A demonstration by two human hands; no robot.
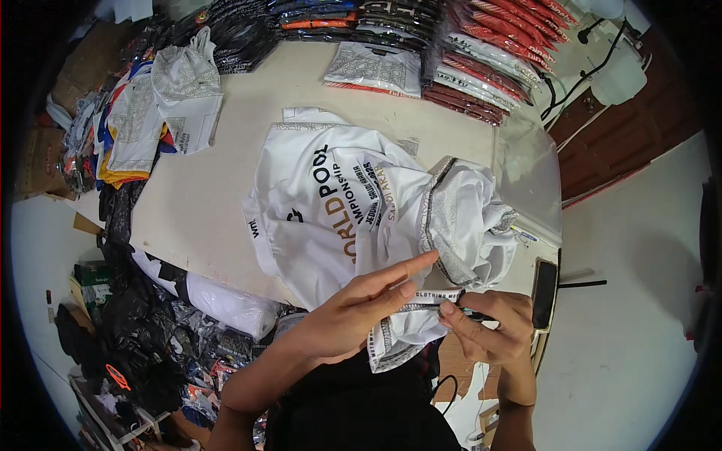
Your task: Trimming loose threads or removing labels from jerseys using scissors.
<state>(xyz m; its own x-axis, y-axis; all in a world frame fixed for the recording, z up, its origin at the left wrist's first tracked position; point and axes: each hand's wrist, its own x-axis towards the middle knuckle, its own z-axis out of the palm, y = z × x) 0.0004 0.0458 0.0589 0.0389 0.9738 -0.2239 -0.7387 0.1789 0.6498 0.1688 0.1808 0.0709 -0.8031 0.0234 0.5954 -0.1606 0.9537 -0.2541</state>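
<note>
A white printed shirt [304, 186] lies rumpled on the table, partly inside out, with lettering and a grey lattice pattern. My left hand [361, 307] holds its seamed edge, where a narrow lettered tape [437, 294] runs along the overlocked stitching. The left index finger stretches out over the bunched cloth. Between the thumb and fingers of my right hand [499, 330] is a small dark tool [479, 315], possibly thread snips, mostly hidden by the fingers. Its tip meets the seam near the tape's end. Below my hands, a loop of the shirt hangs over the table's front edge.
Bagged, folded garments [502, 34] are stacked along the back. More shirts [186, 96] lie in a pile at the left. A phone [544, 293] rests on the right edge, near a pen [524, 233]. A white roll [231, 304] and black bags [141, 338] sit below the left edge.
</note>
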